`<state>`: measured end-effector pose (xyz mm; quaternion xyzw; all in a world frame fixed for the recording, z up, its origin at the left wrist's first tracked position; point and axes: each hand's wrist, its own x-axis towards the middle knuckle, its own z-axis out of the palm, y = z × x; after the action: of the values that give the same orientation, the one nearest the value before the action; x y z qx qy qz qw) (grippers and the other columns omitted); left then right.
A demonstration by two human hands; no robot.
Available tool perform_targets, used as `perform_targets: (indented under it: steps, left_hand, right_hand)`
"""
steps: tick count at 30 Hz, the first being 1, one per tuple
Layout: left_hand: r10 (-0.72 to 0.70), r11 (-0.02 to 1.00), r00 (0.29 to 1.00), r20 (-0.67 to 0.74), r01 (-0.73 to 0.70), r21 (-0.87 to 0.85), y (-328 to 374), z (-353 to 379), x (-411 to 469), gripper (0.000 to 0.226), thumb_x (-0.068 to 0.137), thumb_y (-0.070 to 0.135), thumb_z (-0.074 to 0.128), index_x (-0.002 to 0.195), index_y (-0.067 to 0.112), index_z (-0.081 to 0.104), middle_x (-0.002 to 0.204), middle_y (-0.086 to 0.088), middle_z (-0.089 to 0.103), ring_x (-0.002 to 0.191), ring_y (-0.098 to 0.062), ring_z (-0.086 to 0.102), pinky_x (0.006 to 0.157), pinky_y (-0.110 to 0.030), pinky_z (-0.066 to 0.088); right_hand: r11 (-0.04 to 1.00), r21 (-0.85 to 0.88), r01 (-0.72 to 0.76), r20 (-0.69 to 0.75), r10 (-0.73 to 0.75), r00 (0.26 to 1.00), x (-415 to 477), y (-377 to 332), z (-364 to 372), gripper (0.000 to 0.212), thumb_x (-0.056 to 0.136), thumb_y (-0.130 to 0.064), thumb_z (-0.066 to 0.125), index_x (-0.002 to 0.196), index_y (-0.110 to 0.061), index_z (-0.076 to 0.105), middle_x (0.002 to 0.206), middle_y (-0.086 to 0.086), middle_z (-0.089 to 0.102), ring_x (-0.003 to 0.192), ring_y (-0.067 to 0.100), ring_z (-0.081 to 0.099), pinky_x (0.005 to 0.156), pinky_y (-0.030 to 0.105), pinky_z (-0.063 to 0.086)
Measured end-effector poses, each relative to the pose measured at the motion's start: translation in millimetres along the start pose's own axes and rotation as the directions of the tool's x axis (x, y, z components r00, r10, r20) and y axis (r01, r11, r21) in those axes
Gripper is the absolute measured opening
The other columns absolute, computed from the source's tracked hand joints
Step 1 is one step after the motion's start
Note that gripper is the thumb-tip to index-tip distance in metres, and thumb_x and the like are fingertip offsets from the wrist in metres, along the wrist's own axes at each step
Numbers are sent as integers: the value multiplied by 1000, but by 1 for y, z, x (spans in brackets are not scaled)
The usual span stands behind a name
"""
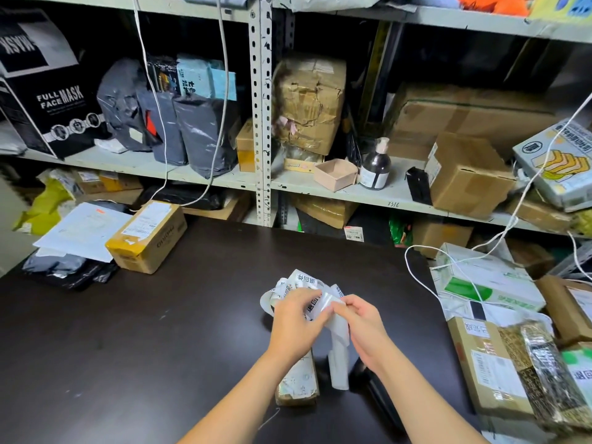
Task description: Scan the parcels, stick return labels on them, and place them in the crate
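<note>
Both my hands meet over the middle of the dark table (128, 331). My left hand (296, 318) holds a curled strip of white return labels (301, 282) with black print. My right hand (360, 322) pinches one label (325, 301) at the strip's edge. The strip's blank backing paper (339, 357) hangs down between my hands. Under my wrists a small brown parcel (299, 382) with a white shipping label lies flat on the table. No crate is in view.
A taped cardboard box (147, 238) and grey mailer bags (70, 267) sit at the table's far left. Stacked parcels (499, 363) crowd the right edge, with white cables (448, 261) draped over them. A dark object (381, 395) lies by my right forearm. Shelves (262, 184) full of boxes stand behind.
</note>
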<state>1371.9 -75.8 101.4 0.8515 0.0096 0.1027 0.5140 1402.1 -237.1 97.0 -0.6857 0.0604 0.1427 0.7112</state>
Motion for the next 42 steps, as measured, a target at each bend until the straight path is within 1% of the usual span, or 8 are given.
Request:
perform_targets:
  steps: [4,16,22,27,31,36,40,42]
  left_hand:
    - [-40,989,999,-8,39,-142,1,7,0,4,92,35,74,94,33,76,91,20,72,89,0,63,76,-12,43]
    - [-186,939,983,16,182,-291,0,6,0,21,94,19,65,81,28,80,80,8,75,76,-6,67,71,-22,53]
    - [-330,900,935,-129,271,-342,0,-1,7,23,90,10,61,68,4,65,67,-15,56,63,-11,45,62,-37,47]
    - [-464,825,829,-313,275,-493,1,-17,13,22,91,12,63,75,22,74,78,3,73,69,-4,62,60,-15,49]
    - [-328,930,849,-414,211,-302,-3,-31,8,15,91,20,67,82,30,72,87,14,71,86,-5,66,76,-19,50]
    - [-165,986,888,-430,157,-53,-5,-29,0,19,92,21,69,75,29,65,83,13,63,85,-6,61,72,-25,49]
    - [198,952,905,-377,-86,295,-6,-22,-11,13,91,17,73,80,16,68,86,9,57,78,-12,56,67,-33,45]
    - [383,871,881,-278,-243,427,-10,-19,-16,7,87,10,75,83,12,70,90,4,59,79,-17,55,70,-28,37]
  right_hand:
    - [999,-17,38,37,-37,999,1,1,-1,10,96,-13,69,106,-13,72,101,4,78,102,18,71,93,32,52]
    - [996,-44,74,85,-70,994,-4,-4,9,13,92,-32,76,97,-20,76,100,13,77,108,27,70,98,36,52]
    - [997,-66,-39,-80,33,996,13,3,10,10,89,-18,76,94,-26,76,95,11,76,92,16,67,81,28,49]
    - [991,-70,-112,-280,88,956,38,9,12,15,89,-11,71,94,-25,73,106,1,75,89,8,67,66,18,48]
    - [935,-313,-168,-476,-1,880,45,9,9,24,87,-10,67,106,-24,69,115,0,70,101,19,64,73,21,46]
    - [836,-526,157,-416,-413,810,20,-1,27,18,88,-10,67,100,-23,66,103,-4,61,99,16,58,82,29,47]
    - [993,-107,48,-114,-60,992,-6,-22,43,14,89,-28,73,101,-25,65,82,4,77,80,16,74,65,24,55]
    - [996,31,-79,-42,80,996,-13,-24,48,30,85,-30,79,110,-24,63,83,1,79,78,17,77,61,21,56]
